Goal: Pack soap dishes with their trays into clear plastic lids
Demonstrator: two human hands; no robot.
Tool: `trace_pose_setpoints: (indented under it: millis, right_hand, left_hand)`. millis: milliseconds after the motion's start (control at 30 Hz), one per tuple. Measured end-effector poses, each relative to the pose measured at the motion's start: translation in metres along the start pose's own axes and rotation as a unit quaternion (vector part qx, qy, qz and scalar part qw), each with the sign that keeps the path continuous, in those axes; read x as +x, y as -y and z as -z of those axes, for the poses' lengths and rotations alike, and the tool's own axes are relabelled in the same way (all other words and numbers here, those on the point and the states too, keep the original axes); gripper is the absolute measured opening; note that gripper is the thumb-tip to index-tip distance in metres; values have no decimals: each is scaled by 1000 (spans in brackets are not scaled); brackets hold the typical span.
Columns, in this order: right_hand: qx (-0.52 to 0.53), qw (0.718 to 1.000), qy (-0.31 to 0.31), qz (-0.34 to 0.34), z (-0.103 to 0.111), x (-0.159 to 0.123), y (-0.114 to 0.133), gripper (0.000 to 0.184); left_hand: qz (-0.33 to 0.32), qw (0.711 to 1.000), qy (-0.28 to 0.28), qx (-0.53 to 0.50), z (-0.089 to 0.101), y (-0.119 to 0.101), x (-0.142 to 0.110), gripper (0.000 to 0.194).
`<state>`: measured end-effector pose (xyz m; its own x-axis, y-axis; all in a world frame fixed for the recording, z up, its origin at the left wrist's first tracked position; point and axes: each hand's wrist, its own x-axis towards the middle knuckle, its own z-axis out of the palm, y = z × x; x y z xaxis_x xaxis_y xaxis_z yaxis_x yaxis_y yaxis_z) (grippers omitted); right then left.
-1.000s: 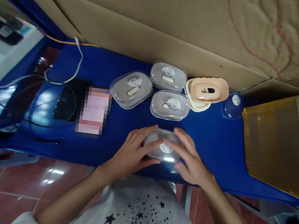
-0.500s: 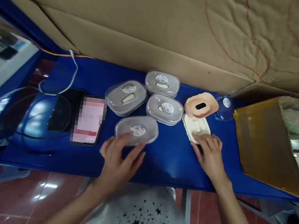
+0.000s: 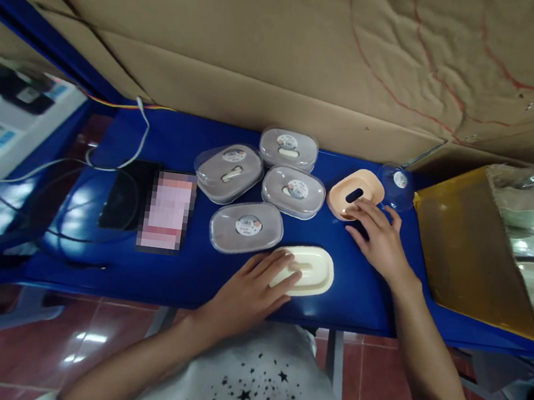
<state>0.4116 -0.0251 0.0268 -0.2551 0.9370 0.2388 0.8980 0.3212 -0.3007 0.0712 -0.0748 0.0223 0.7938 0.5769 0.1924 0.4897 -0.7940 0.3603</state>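
A cream oval dish (image 3: 316, 274) lies on the blue table near its front edge. My left hand (image 3: 257, 283) is closed over its left end, fingers on the inner face and thumb along the near rim. Farther back on the right sits a peach oval piece (image 3: 347, 182) with a dark slot in its middle. The fingertips of my right hand (image 3: 379, 236) touch its near right side, while the thumb is spread apart. Left of these, several greyish oval cases (image 3: 292, 192) with clear covers and round labels lie grouped together.
A clear cover with a label (image 3: 398, 187) lies behind my right hand. An open carton (image 3: 456, 243) of plastic-wrapped pieces stands at the right. A phone (image 3: 165, 213), a black flat object (image 3: 123, 202) and white cable (image 3: 141, 133) are at the left. Cardboard (image 3: 242, 86) lines the back.
The cream dish has moved left and nearer, from my right hand to my left. My left hand has left the nearest case. My right hand has shifted back to the peach piece.
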Motion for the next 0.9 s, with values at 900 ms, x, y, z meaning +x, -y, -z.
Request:
trace_pose_setpoints:
  millis: [900]
  right_hand:
    - [183, 981, 60, -12, 7, -72, 89, 70]
  left_hand:
    - [157, 967, -189, -74, 2, -17, -10, 71]
